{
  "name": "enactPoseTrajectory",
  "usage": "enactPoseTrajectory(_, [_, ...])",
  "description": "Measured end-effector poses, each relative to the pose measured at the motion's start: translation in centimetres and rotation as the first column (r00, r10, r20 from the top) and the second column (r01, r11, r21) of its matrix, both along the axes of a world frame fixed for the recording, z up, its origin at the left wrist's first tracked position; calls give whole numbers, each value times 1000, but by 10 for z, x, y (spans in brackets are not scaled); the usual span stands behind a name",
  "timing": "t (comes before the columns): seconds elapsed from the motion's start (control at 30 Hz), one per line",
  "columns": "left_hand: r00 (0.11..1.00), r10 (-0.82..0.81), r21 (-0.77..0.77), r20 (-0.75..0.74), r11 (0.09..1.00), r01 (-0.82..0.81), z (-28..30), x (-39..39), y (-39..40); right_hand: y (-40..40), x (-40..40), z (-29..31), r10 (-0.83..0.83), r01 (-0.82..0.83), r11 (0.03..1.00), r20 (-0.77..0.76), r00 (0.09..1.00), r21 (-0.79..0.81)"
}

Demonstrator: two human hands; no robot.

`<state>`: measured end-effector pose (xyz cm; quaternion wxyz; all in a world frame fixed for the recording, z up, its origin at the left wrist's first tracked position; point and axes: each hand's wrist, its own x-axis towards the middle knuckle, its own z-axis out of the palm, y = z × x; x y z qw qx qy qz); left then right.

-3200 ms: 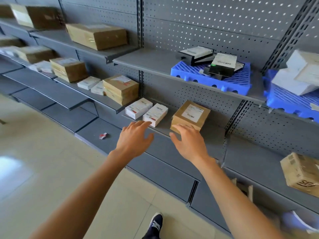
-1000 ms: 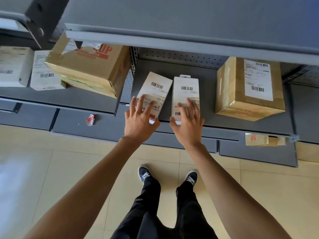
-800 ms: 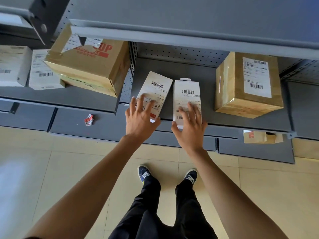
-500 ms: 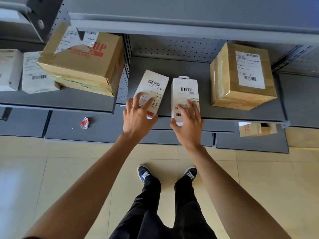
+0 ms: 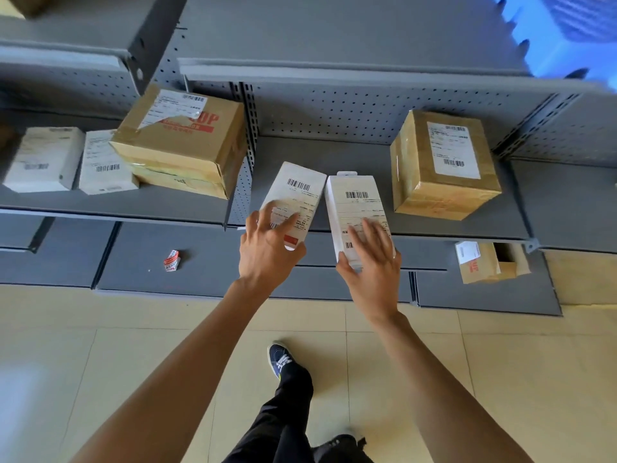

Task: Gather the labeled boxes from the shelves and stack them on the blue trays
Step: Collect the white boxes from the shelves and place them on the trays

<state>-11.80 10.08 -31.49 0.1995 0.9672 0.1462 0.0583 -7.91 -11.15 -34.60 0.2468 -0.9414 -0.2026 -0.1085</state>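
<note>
Early stage: left hand [image 5: 267, 252] grips one white box [image 5: 293, 202], right hand [image 5: 370, 262] grips another [image 5: 357, 208], both at the shelf [image 5: 334, 152] edge. Blue tray [image 5: 567, 35] above; brown boxes [image 5: 444, 165] not yet gathered.

Single head view, looking steeply down from close above shelf [image 5: 367, 225] front and floor [image 5: 100, 379].
</note>
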Motion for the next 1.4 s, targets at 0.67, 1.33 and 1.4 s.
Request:
enactPoseTrajectory(0.67, [897,-335,84,289,942,324,134,-98,-200,-229,-135,131,-271,238,961,324,906,139])
enactPoseTrajectory(1.33, [669,-575,136,472,797,589,263,-49,-359,-400,-149,244,-570,536,817,442,693,214])
enactPoseTrajectory(1.4, [647,-575,137,501,791,596,277,-31,-365,-406,-133,256,-575,540,812,462,675,222])
